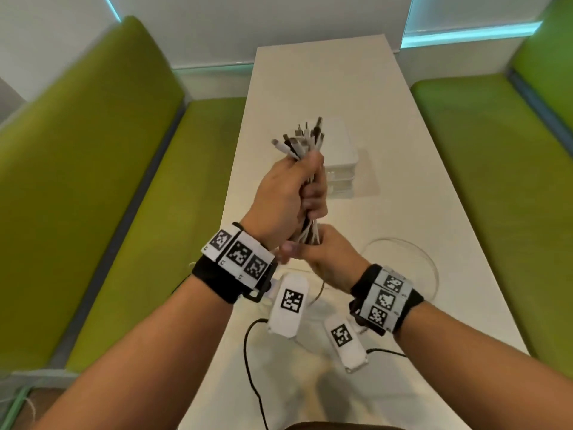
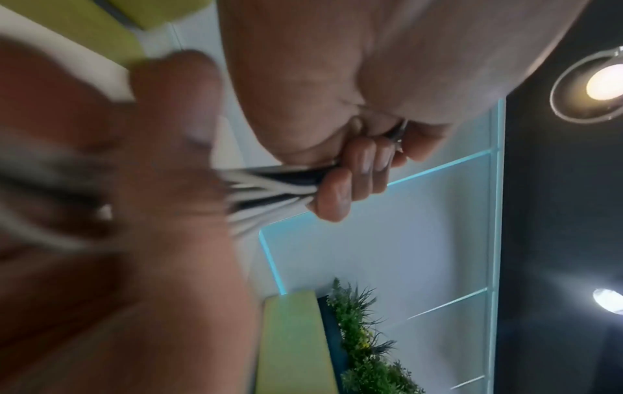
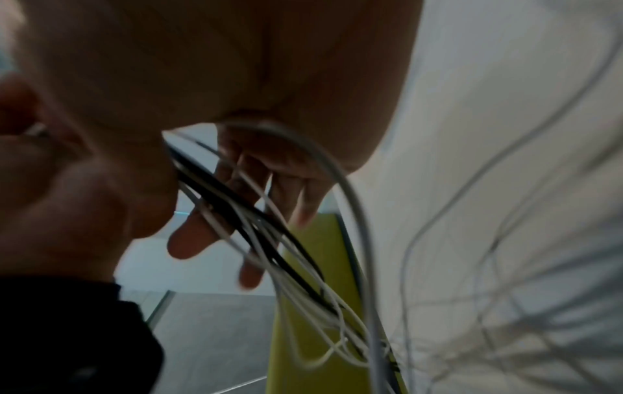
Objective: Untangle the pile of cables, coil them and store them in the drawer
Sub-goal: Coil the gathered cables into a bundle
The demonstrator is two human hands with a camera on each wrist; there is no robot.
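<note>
My left hand [image 1: 288, 193] is raised over the table and grips a bundle of white and black cables [image 1: 305, 141] just below their plugs, which fan out above the fist. In the left wrist view its fingers [image 2: 350, 184] curl tightly round the strands [image 2: 269, 192]. Directly beneath is my right hand [image 1: 325, 259], and the cables run down into it. In the right wrist view its fingers [image 3: 303, 192] are spread and loosely bent, with cables [image 3: 236, 202] passing across them and hanging in loops. A white drawer unit [image 1: 341, 156] stands behind the hands; its front is hidden.
The long white table [image 1: 325, 82] runs away from me between green benches on the left [image 1: 124, 181] and right [image 1: 496, 181]. A loop of pale cable [image 1: 403, 240] lies on the table beside my right wrist. Black leads trail from the wrist cameras [image 1: 290, 305].
</note>
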